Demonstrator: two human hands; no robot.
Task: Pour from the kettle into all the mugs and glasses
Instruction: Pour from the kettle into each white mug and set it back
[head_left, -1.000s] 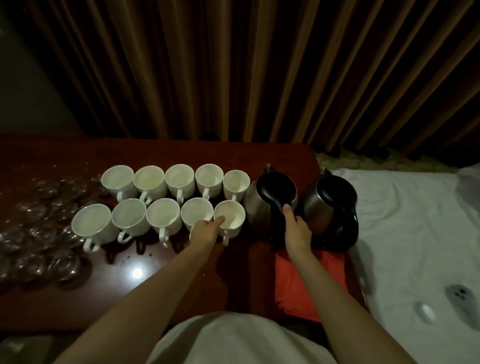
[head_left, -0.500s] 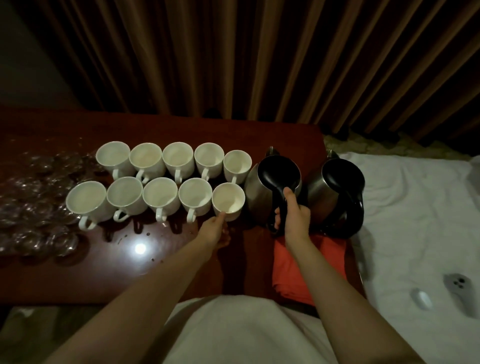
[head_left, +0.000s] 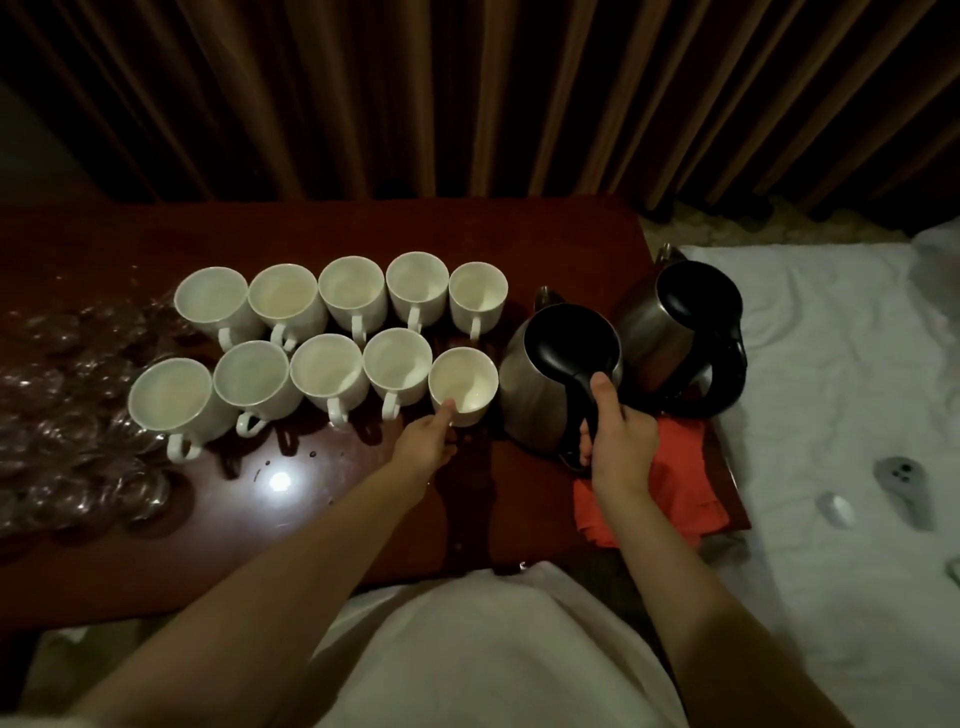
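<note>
Several white mugs (head_left: 332, 332) stand in two rows on the dark wooden table (head_left: 311, 509). My left hand (head_left: 426, 444) holds the nearest mug at the right end of the front row (head_left: 464, 384), thumb on its rim. My right hand (head_left: 621, 441) grips the black handle of a steel kettle (head_left: 545, 384) that stands upright just right of that mug. A second steel kettle (head_left: 675, 332) stands behind and to the right. Several clear glasses (head_left: 67, 415) cluster at the table's left end, dim and hard to tell apart.
A red cloth (head_left: 670, 493) lies under my right wrist at the table's right edge. To the right spreads a white sheet (head_left: 831, 415) with a grey controller (head_left: 906, 486) and a small white object (head_left: 836, 509). Brown curtains (head_left: 467, 93) hang behind the table.
My left hand shifted from between the front mugs to the rightmost front mug. My right hand closed fully round the kettle handle. The camera view tilted slightly.
</note>
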